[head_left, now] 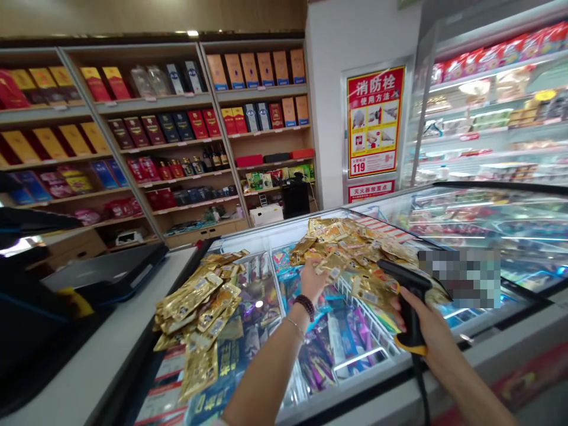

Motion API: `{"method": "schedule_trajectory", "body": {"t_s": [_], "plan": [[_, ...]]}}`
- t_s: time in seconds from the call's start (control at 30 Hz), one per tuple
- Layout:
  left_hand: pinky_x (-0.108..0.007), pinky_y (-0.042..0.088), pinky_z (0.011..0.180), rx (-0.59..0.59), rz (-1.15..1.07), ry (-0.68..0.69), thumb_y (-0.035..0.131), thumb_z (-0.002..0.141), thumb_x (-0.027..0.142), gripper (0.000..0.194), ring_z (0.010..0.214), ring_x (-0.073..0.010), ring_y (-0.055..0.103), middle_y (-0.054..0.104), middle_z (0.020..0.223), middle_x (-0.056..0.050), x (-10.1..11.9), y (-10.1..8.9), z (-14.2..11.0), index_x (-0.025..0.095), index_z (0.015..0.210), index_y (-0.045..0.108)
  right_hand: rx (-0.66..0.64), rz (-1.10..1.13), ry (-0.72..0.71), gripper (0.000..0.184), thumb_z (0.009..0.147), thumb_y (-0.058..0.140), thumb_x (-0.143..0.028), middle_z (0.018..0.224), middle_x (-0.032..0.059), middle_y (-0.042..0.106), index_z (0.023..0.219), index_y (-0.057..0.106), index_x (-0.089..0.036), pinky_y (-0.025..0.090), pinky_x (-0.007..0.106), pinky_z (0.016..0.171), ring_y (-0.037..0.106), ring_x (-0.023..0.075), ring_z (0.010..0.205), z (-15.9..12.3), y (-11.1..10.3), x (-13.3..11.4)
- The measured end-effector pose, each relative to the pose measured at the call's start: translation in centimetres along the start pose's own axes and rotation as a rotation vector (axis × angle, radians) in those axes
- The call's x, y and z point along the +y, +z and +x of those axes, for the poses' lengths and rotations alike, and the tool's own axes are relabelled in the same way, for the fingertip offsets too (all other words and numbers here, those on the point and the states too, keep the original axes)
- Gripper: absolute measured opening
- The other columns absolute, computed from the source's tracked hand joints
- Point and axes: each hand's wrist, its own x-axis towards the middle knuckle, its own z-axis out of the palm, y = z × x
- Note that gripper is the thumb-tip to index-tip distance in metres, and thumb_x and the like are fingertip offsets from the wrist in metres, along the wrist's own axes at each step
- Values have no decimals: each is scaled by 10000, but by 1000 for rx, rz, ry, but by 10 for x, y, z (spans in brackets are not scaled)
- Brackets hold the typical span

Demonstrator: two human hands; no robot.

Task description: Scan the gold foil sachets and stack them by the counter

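Note:
My right hand (419, 319) is wrapped round a black barcode scanner (410, 302) with yellow trim, its head pointing left over the freezer. My left hand (314, 277), with a beaded bracelet at the wrist, reaches out and pinches the edge of a gold foil packet (333, 265). A large heap of similar gold packets (341, 234) lies on the freezer's glass top just beyond that hand. To the left, a second pile of gold packets (204, 302) spreads over the glass. My fingertips are partly hidden by the packets.
Under the glass of the chest freezer (235, 242) are wire baskets of wrapped goods. A white counter (106, 331) with a dark device stands left. Boxed bottles line shelves (168, 100) behind; a lit refrigerated display (497, 118) is right. The scanner's cord (421, 384) hangs down.

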Motion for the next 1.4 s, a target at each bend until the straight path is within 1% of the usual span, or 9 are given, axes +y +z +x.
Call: {"method": "schedule_trajectory", "body": {"t_s": [0.07,0.13,0.27,0.43,0.57,0.73,0.9,1.17,1.4], "plan": [[-271,566,605,-7,-120,-52,697,743,133,369,727,-168,696,713,938,-63,-3,-20,-13,187,1085,572,-28,-38,-10,561,526,874,-517,580,-53,559,881,589,-188,328,169,316,428,79,393,-7,10,4],[-269,569,617,11,-153,-49,722,736,163,335,720,-162,693,717,899,-58,-3,-41,-25,176,1049,605,-72,-90,-10,548,543,863,-540,564,-48,557,853,584,-184,329,177,320,429,81,386,-14,21,9],[-329,585,678,60,-193,-28,751,724,245,254,703,-169,687,713,799,-46,5,-88,-41,160,950,672,-229,-248,-10,498,632,794,-596,540,-40,552,803,558,-192,336,207,338,424,91,368,-35,45,20],[-404,591,752,50,-324,24,809,664,373,387,756,-200,702,736,847,-66,23,-139,-63,160,965,694,-463,-533,-105,426,767,658,-614,459,-50,506,726,509,-217,379,249,409,450,127,385,-74,76,33],[-419,591,773,69,-323,100,823,631,468,477,787,-215,706,740,889,-84,40,-164,-83,151,965,701,-510,-699,-227,366,814,570,-587,420,-65,479,746,510,-232,390,273,457,460,148,387,-105,101,33],[-433,583,806,102,-352,139,813,630,516,505,823,-243,718,744,921,-111,53,-181,-95,142,949,695,-527,-768,-325,345,794,573,-574,420,-67,487,821,547,-231,403,288,478,492,174,395,-122,118,29],[-424,580,816,124,-377,162,816,610,548,521,844,-250,719,744,924,-122,52,-188,-94,138,906,691,-504,-867,-406,355,798,561,-583,453,-48,531,827,562,-229,375,299,478,499,182,394,-123,118,28],[-408,586,797,132,-370,149,809,599,580,546,835,-233,709,744,951,-114,50,-187,-96,150,908,677,-496,-949,-376,372,821,512,-596,431,-55,515,844,570,-229,373,308,497,499,192,398,-133,115,30],[-388,588,785,155,-349,142,782,673,525,442,856,-239,706,739,899,-101,48,-187,-99,146,865,664,-532,-970,-360,369,829,504,-603,442,-48,525,826,549,-237,390,316,516,508,194,416,-131,114,35]]}}
